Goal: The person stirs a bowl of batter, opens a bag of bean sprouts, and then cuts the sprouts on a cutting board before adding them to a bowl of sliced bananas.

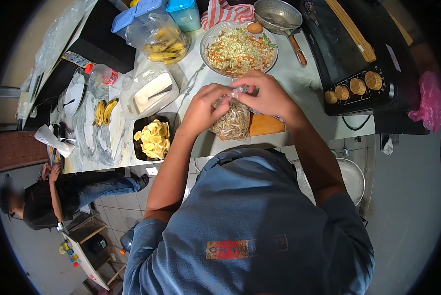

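A clear plastic bag of bean sprouts [231,123] hangs or rests over the counter's front edge, in front of my body. My left hand [204,108] is closed on the bag's upper left side, with thumb and fingers pinching the plastic. At the bag's gathered top, my right hand [272,96] pinches the plastic from the other side. Part of a wooden cutting board [265,126] shows behind and to the right of the bag. Just beyond my hands sits a round metal tray [215,67] of chopped vegetables, with a brown egg [254,28] at its far rim.
Left of my arms are a black tray of sliced bananas [152,139], a white tub [154,91], a plastic bottle [104,76] and bagged bananas [166,46]. A pan [279,17] and a black stove [360,73] stand right. Another person [48,201] works at far left.
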Demonstrator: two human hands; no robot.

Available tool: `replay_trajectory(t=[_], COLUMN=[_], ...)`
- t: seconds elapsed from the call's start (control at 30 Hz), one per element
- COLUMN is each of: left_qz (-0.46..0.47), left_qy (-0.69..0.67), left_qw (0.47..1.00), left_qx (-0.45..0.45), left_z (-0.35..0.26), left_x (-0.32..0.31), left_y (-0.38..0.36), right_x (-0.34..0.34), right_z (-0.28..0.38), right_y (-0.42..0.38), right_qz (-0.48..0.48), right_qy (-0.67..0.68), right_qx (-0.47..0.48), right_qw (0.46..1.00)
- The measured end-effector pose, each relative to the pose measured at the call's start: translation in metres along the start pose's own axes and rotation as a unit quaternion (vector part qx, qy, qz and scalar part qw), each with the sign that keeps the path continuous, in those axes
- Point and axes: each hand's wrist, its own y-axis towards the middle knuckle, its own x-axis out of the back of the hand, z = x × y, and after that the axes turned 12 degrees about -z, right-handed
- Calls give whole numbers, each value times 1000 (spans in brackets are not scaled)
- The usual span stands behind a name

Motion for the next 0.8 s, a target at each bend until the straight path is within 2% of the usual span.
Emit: replay_trajectory(t=[0.07,0.2,0.23,0.27,0.3,0.37,0.4,0.43,0.5,0.6,0.67,0.8], left_qz=[6,24,22,-3,-27,-20,-10,-11,40,60,59,42], left_qy=[-14,-59,-59,-125,-189,-220,-252,-253,-176,-177,-157,-104], left_qw=[1000,992,992,980,961,952,942,941,969,966,971,985], left_qx=[22,105,107,155,201,211,221,223,168,181,170,131], left_z=[0,-4,-4,-4,-3,-2,-1,0,4,6,3,6], left_x=[1,1,-2,-7,-10,-11,-12,-11,-7,-8,-5,-5], left_y=[0,-1,-3,-6,-8,-8,-8,-9,-8,-7,-7,-7], right_x=[0,8,8,8,7,2,1,0,-4,-11,-11,9], right_z=[-10,-14,-13,-13,-16,-24,-27,-30,-32,-35,-33,-22], right_y=[0,0,-4,-6,-8,-12,-11,-12,-13,-16,-15,-10], right_qz=[10,68,88,107,109,130,131,137,144,118,147,214], right_qy=[34,72,73,74,74,189,188,176,164,215,274,310], right_qx=[125,106,21,-65,-65,-94,-95,-64,-33,-7,-76,-143], right_qw=[991,989,993,989,989,969,969,973,975,969,947,915])
